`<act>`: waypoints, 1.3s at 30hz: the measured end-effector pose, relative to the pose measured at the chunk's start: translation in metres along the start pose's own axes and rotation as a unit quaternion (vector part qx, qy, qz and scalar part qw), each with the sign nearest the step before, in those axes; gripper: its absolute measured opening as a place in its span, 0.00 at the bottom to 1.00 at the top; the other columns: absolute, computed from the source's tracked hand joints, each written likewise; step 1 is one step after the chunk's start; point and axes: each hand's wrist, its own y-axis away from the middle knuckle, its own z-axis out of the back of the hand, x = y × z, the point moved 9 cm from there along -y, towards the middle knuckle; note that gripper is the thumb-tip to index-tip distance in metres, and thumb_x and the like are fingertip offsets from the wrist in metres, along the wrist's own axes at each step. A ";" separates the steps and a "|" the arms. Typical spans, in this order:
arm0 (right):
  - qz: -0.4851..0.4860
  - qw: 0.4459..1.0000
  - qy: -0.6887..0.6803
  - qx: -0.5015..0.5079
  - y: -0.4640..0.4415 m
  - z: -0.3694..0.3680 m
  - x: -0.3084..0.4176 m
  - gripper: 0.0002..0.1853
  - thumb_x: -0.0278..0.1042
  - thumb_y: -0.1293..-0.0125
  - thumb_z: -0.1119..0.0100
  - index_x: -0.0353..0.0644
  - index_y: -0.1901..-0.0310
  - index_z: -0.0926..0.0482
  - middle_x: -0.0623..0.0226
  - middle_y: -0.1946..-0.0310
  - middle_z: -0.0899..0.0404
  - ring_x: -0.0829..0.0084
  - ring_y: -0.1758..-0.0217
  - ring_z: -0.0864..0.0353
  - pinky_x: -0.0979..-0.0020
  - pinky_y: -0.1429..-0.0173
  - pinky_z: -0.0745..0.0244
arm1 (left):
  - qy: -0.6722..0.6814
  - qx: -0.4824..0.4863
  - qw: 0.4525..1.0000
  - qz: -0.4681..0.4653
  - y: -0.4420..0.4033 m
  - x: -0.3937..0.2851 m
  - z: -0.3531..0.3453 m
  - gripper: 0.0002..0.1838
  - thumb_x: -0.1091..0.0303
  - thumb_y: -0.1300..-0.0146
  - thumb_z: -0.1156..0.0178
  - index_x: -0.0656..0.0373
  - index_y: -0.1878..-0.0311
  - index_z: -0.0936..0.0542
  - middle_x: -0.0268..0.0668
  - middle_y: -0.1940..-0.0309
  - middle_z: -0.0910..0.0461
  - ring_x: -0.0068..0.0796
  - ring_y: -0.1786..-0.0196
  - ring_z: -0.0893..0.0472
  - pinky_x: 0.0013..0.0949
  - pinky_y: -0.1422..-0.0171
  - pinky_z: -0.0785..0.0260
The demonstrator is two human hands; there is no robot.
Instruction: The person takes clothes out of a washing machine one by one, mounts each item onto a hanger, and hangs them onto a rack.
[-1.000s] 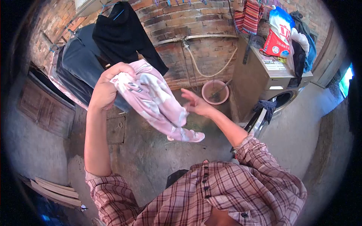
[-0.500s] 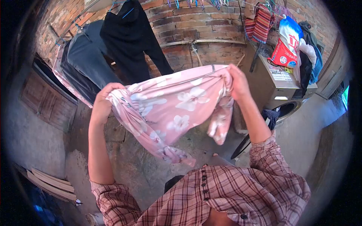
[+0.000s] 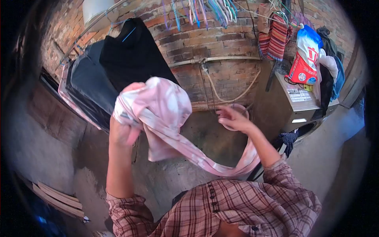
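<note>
One pink garment (image 3: 167, 102) is under handling, and its condition has altered. Half a second ago both hands held it stretched wide, its flower print showing. At present it is off the right hand (image 3: 235, 118) and gathered in a loose mass over the left hand (image 3: 123, 132), in the air above the floor (image 3: 154, 177). A long strip of it swings down and round beneath the right forearm; whether it touches that forearm, I cannot tell. In my judgement the spread is lost, and control rests on a single grip.

State of hands: the left is grasping the pink garment, some fingers hidden under the folds. The right is released, fingers loosely bent, holding nothing, just in front of the basin (image 3: 247, 112) from where I stand.

Count follows. Hands: two. Pink garment in handling: one. Basin, partly hidden: one. Washer (image 3: 272, 112): one, with one dark cloth (image 3: 289, 139) at its door and one red, white and blue bag (image 3: 307, 59) on its top surface. Hose (image 3: 226, 100): one. Black garment (image 3: 132, 51) on the left-hand rail: one; the others beside it overlap, number uncertain. Hangers (image 3: 223, 12) overhead: several, too crowded for an exact figure.
</note>
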 end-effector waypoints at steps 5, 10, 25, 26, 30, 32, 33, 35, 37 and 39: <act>-0.030 0.909 -0.391 0.144 -0.057 -0.059 0.004 0.40 0.47 0.33 0.45 0.43 0.27 0.54 0.57 0.30 0.45 0.66 0.31 0.38 0.65 0.33 0.37 | -0.061 0.022 0.998 0.027 -0.009 0.019 -0.043 0.19 0.61 0.40 0.41 0.63 0.50 0.28 0.39 0.56 0.24 0.31 0.51 0.22 0.33 0.46 0.28; 0.055 0.882 -0.449 0.131 -0.088 -0.037 0.054 0.12 0.33 0.34 0.44 0.37 0.52 0.24 0.66 0.58 0.20 0.75 0.57 0.20 0.73 0.52 0.24 | -0.129 0.220 0.958 0.135 0.012 0.066 -0.058 0.16 0.77 0.43 0.45 0.66 0.50 0.23 0.40 0.48 0.23 0.32 0.47 0.23 0.34 0.40 0.33; 0.141 0.875 -0.460 0.056 -0.121 0.008 0.255 0.08 0.26 0.36 0.45 0.33 0.57 0.24 0.60 0.65 0.19 0.70 0.64 0.17 0.69 0.58 0.18 | -0.425 0.398 0.812 0.042 -0.010 0.133 -0.024 0.27 0.70 0.49 0.35 0.62 0.44 0.32 0.43 0.49 0.26 0.40 0.44 0.27 0.38 0.37 0.36; 0.150 0.875 -0.456 0.064 -0.124 0.003 0.264 0.08 0.26 0.36 0.44 0.33 0.57 0.24 0.60 0.65 0.19 0.71 0.64 0.17 0.69 0.58 0.18 | -0.373 0.393 0.836 0.085 -0.021 0.129 -0.015 0.27 0.68 0.48 0.34 0.63 0.45 0.32 0.42 0.50 0.27 0.37 0.44 0.27 0.37 0.38 0.37; 0.177 0.898 -0.396 0.074 -0.143 -0.028 0.289 0.09 0.28 0.33 0.47 0.34 0.55 0.25 0.61 0.64 0.21 0.72 0.64 0.18 0.72 0.59 0.20 | -0.317 0.170 0.927 0.110 -0.079 0.139 0.047 0.25 0.53 0.41 0.37 0.66 0.52 0.29 0.40 0.65 0.22 0.28 0.61 0.22 0.33 0.53 0.30; 0.164 0.909 -0.379 0.053 -0.158 -0.042 0.293 0.09 0.28 0.34 0.45 0.33 0.56 0.24 0.62 0.64 0.20 0.74 0.64 0.18 0.73 0.58 0.20 | -0.403 0.110 0.908 0.033 -0.097 0.119 0.044 0.22 0.55 0.39 0.37 0.66 0.55 0.27 0.39 0.67 0.22 0.25 0.63 0.22 0.33 0.55 0.30; 0.162 0.913 -0.369 0.059 -0.166 -0.047 0.295 0.09 0.28 0.35 0.44 0.33 0.56 0.24 0.63 0.65 0.19 0.74 0.64 0.18 0.73 0.58 0.20 | -0.442 0.078 0.893 -0.003 -0.103 0.109 0.046 0.20 0.56 0.39 0.38 0.66 0.57 0.26 0.39 0.69 0.22 0.24 0.64 0.23 0.33 0.56 0.31; 0.149 0.924 -0.347 0.064 -0.175 -0.055 0.299 0.10 0.28 0.37 0.42 0.32 0.57 0.23 0.64 0.67 0.19 0.74 0.64 0.18 0.73 0.58 0.20 | -0.374 0.088 0.922 0.040 -0.117 0.114 0.056 0.17 0.59 0.38 0.39 0.66 0.60 0.24 0.38 0.71 0.22 0.22 0.65 0.23 0.32 0.60 0.31; 0.167 0.943 -0.283 0.041 -0.174 -0.052 0.306 0.10 0.28 0.38 0.40 0.33 0.57 0.23 0.66 0.67 0.19 0.76 0.65 0.18 0.74 0.58 0.21 | -0.316 0.111 0.942 0.014 -0.127 0.128 0.072 0.10 0.67 0.38 0.41 0.66 0.64 0.23 0.37 0.72 0.22 0.20 0.67 0.23 0.32 0.65 0.31; 0.163 0.964 -0.209 0.006 -0.168 -0.048 0.311 0.11 0.26 0.40 0.38 0.35 0.56 0.22 0.67 0.65 0.20 0.77 0.62 0.19 0.76 0.55 0.23 | -0.350 0.056 0.935 0.031 -0.131 0.115 0.096 0.06 0.72 0.38 0.44 0.65 0.63 0.22 0.37 0.74 0.23 0.19 0.68 0.22 0.32 0.64 0.29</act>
